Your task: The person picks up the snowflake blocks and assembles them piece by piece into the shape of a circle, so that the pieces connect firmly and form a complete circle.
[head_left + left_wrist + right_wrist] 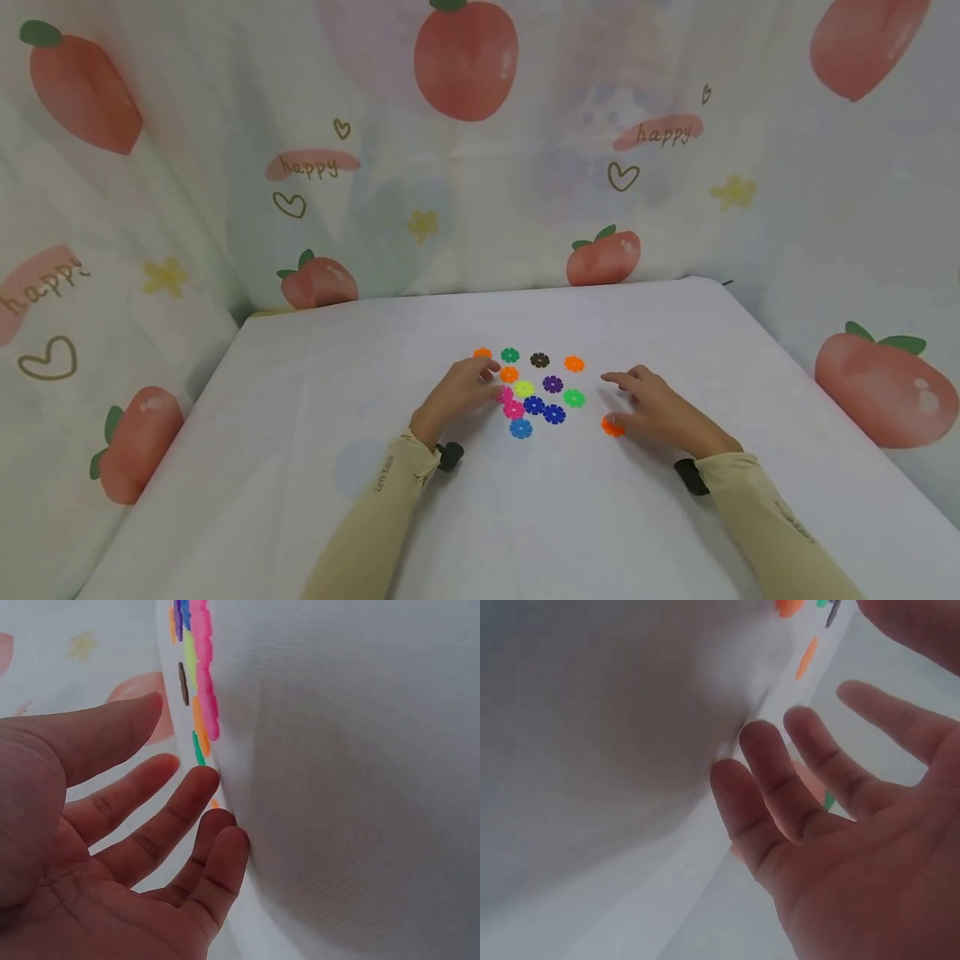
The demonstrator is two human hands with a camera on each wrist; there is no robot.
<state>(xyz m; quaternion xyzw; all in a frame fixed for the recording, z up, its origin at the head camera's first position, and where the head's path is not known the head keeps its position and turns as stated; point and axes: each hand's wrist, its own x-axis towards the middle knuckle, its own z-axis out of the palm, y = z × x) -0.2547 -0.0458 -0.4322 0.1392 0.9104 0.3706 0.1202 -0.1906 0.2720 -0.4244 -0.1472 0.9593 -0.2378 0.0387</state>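
Several notched plastic discs lie flat in a loose cluster mid-table, among them a dark brown disc (pixel 539 360), a purple disc (pixel 552 384), a yellow disc (pixel 523 389) and a light blue disc (pixel 521 429). At the cluster's left edge is my left hand (pixel 459 390), fingers loosely bent and nothing between them; its fingertips overlap a pink disc (pixel 513 409) and its neighbours in the head view. My right hand (pixel 660 407) hovers right of the group, fingers spread, palm empty. Its thumb partly covers an orange disc (pixel 612 427) set apart from the others.
A white cloth covers the table (pixel 300 417). Behind and beside it hangs a curtain (pixel 495 192) printed with fruit, hearts and flowers. Beige sleeves (pixel 375 517) cover both forearms, and a dark band with a small device (pixel 450 457) sits at the left wrist.
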